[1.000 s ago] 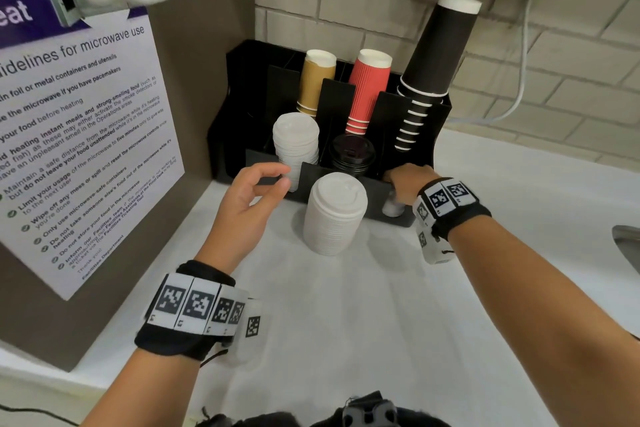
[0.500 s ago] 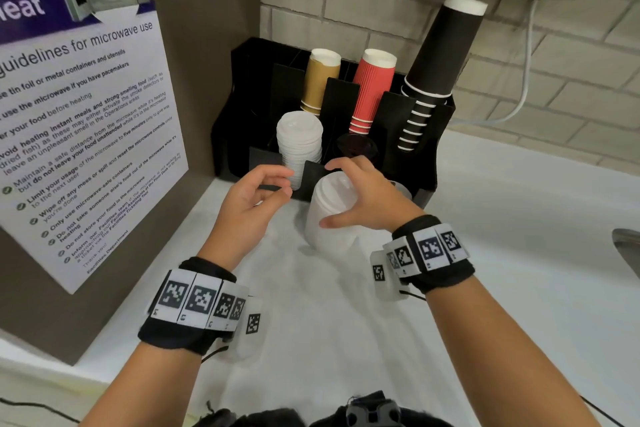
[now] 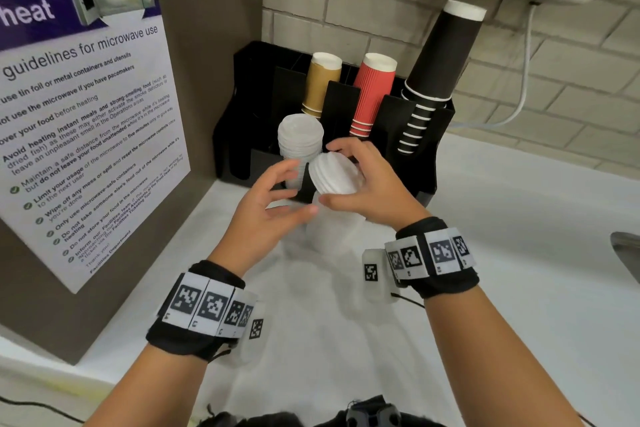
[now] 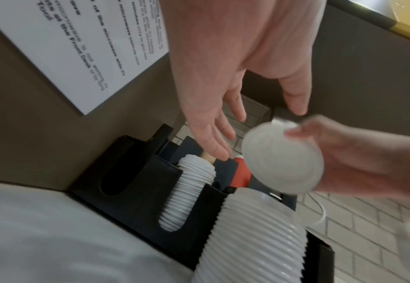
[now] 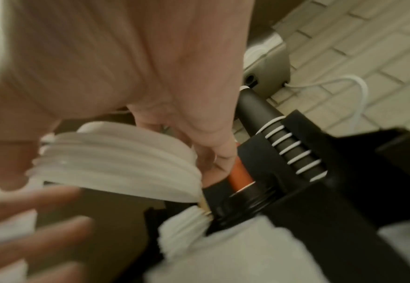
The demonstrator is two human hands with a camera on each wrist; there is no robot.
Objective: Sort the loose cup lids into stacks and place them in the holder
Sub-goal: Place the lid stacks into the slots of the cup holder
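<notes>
Right hand (image 3: 367,187) grips a short stack of white lids (image 3: 334,173), held tilted – flat top faces up and to the left, above the tall lid stack (image 4: 254,235) standing upright on the white bench (image 3: 519,288). Left hand (image 3: 266,215) is apart from it, fingers spread and holding nothing, just beside the lids. Another lid stack (image 3: 299,140) sits upright in the black holder (image 3: 242,135) – paper cups (image 3: 372,94) behind.
</notes>
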